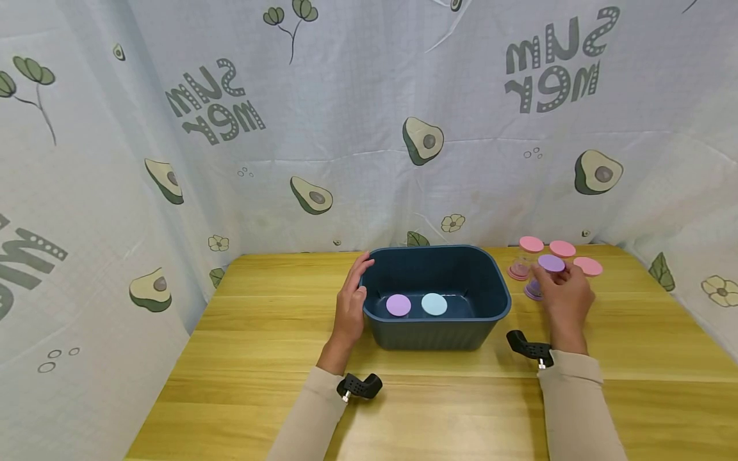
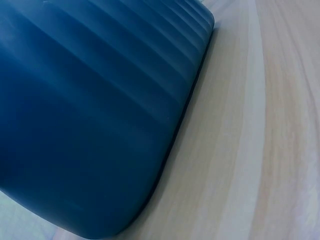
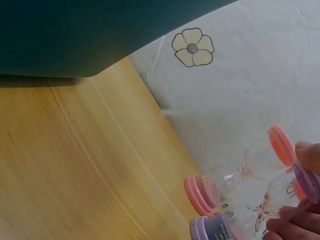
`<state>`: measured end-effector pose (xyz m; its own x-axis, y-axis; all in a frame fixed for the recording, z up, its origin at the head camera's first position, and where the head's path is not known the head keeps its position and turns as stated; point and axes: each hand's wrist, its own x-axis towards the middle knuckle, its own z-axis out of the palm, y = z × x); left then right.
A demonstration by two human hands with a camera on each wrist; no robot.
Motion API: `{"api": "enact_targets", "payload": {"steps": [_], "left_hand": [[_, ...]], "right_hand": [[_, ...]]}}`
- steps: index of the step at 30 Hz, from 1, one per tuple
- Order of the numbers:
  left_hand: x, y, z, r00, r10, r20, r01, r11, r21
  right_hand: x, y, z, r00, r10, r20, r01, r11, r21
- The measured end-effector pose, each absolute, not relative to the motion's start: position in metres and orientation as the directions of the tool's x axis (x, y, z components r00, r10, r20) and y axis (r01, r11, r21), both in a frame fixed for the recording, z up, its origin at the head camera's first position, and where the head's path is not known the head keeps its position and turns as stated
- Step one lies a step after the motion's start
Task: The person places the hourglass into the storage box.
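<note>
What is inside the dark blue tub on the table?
Inside the tub, a purple-lidded jar and a blue-lidded jar show; the near wall hides the floor in front of them.

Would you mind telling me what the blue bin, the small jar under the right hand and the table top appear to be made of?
Blue bin: likely moulded plastic, matte, with ribbed walls and rounded corners. Purple-lidded jar: clear, glossy body, probably plastic though glass is possible, with opaque purple ends; the right hand grips it. Table: light wood or wood-look laminate, showing grain and plank lines.

A wooden table [image 1: 242,339] carries a dark blue bin [image 1: 438,333] and small pink- and purple-lidded jars [image 1: 530,256].
</note>
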<state>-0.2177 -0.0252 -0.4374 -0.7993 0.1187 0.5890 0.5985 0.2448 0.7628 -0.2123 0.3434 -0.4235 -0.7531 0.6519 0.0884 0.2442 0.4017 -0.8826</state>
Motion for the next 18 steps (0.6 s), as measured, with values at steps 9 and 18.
{"api": "enact_targets", "payload": {"steps": [9, 18], "left_hand": [[-0.2153, -0.0232, -0.4303, -0.802, 0.12, 0.585, 0.595, 0.23, 0.77], [-0.2177, -0.0223, -0.434, -0.808, 0.107, 0.58, 0.585, 0.264, 0.767]], "right_hand": [[-0.2157, 0.3433, -0.4231, -0.734, 0.67, 0.109, 0.234, 0.401, -0.886], [-0.2178, 0.3446, -0.4233, -0.736, 0.666, 0.12, 0.235, 0.417, -0.878]]}}
